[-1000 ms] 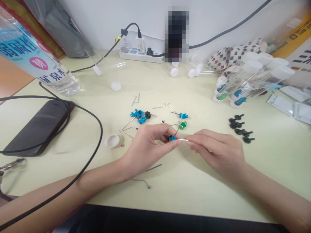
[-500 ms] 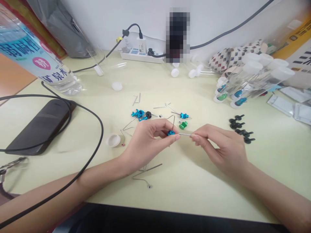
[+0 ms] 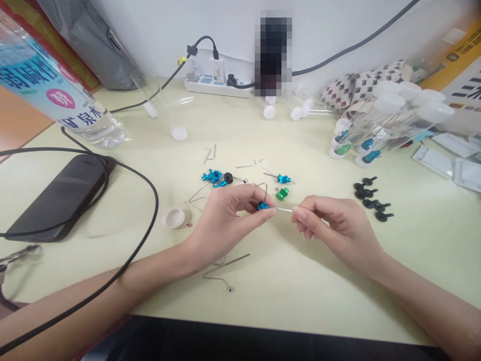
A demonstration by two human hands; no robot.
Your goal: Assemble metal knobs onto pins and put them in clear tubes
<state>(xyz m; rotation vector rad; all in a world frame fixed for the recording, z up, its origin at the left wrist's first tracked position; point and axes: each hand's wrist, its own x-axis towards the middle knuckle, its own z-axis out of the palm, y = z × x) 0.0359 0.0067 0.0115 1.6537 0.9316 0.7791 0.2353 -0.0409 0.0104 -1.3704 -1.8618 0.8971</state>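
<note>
Drawing back slightly since the earlier frame, the right hand (image 3: 338,228) is curling its fingers loosely, their tips resting just beside the free end of a thin steel wire (image 3: 283,209) and apparently not pinching it. The left hand (image 3: 225,225) is gripping a small blue anodized metal fitting (image 3: 263,205) between thumb and forefinger, near the middle of the bench (image 3: 300,296). The straight, shiny wire is sticking out of the fitting to the right, while a bent wire hook (image 3: 265,189) is rising behind it. A ribbed green metal fitting (image 3: 282,193) is lying just beyond the fingers. Farther back, blue fittings (image 3: 212,176) and a black knob (image 3: 227,177) are lying among bent wires, and black plastic screws (image 3: 370,198) are lying toward the bench's right side, near capped clear tubes (image 3: 398,113).
</note>
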